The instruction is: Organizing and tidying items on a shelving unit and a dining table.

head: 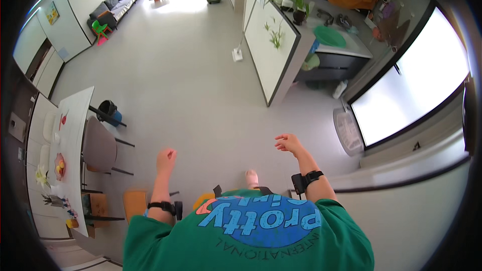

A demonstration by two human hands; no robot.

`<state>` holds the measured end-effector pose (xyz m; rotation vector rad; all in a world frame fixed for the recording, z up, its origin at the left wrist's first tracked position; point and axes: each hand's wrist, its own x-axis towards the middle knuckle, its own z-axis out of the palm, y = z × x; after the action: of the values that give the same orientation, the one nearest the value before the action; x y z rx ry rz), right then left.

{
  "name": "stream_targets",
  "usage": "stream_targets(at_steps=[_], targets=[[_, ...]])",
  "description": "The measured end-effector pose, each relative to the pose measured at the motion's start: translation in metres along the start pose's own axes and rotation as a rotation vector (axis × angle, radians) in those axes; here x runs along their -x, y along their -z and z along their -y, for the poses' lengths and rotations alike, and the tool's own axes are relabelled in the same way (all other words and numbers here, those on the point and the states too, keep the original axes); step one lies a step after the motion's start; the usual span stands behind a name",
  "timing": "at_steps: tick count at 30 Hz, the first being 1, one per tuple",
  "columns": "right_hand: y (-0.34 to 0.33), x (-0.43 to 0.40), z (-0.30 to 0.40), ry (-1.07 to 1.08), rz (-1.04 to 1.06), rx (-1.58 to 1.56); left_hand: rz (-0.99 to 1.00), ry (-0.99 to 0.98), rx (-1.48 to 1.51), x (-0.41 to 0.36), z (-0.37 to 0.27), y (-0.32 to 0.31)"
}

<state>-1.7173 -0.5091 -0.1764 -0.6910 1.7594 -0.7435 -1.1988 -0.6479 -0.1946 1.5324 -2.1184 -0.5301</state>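
Both my arms reach forward over the grey floor (188,82), each with a black strapped device on the forearm. My left hand (165,160) has its fingers curled in and shows nothing in them; it is nearest to the grey dining chair (99,145) by the table. My right hand (289,143) hangs in the air with its fingers apart and holds nothing. One foot (251,178) shows on the floor between the hands, below the green shirt (248,248).
A white dining table (69,128) and a blue bin (114,117) stand left. A half-wall (276,49) with a mop (237,55) beside it stands ahead, before a washbasin counter (354,45). A translucent basket (348,131) is on the right near the frosted door (418,79). An orange-brown chair (134,205) is close at left.
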Motion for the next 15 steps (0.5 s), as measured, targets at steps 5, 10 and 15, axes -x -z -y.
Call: stream_targets(at_steps=[5,10,15], targets=[[0.052,-0.11,0.099,0.186,0.042,0.094,0.001,0.444,0.435,-0.038,-0.023,-0.017],[0.052,-0.196,0.213,0.313,0.144,0.173,-0.095,0.568,0.44,-0.073,-0.029,-0.019],[0.04,-0.291,0.308,0.442,0.213,0.15,-0.084,0.688,0.483,-0.151,-0.002,-0.032]])
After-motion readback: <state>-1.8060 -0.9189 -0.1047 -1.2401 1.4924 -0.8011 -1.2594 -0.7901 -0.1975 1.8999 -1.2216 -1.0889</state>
